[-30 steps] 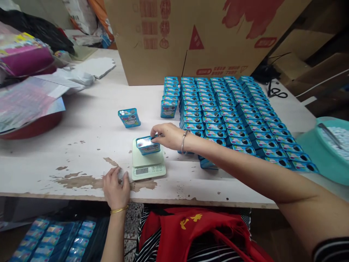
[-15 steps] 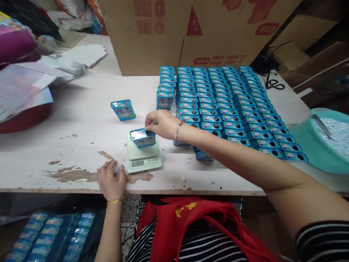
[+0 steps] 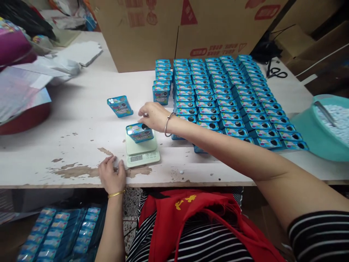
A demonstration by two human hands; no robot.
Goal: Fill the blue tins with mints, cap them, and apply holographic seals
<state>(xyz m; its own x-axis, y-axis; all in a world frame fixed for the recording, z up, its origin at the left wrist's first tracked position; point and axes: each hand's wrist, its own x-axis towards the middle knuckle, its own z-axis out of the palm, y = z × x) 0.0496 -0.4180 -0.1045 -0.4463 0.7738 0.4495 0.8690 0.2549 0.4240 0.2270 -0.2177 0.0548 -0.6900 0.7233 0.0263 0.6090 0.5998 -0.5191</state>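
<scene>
A blue tin (image 3: 140,134) with a dark round hole in its top stands on a pale green digital scale (image 3: 143,159). My right hand (image 3: 152,114) hovers just behind and above this tin, its thumb and fingers drawn together. Whatever may be between the fingertips is too small to make out. Left of that hand, a second blue tin (image 3: 120,106) stands alone on the table. My left hand (image 3: 112,174) rests on the table's front edge, left of the scale, with its fingers a little apart and nothing in them.
Rows of matching blue tins (image 3: 209,97) fill the table's right half, before a big cardboard box (image 3: 147,40). At far right are a teal basin (image 3: 311,127) of small white pieces and black scissors (image 3: 278,72). More packed tins (image 3: 54,233) lie below, left.
My right hand has lifted off the top of the tin on the scale and drawn slightly back. My left hand stays at the table edge. The camera view has shifted slightly.
</scene>
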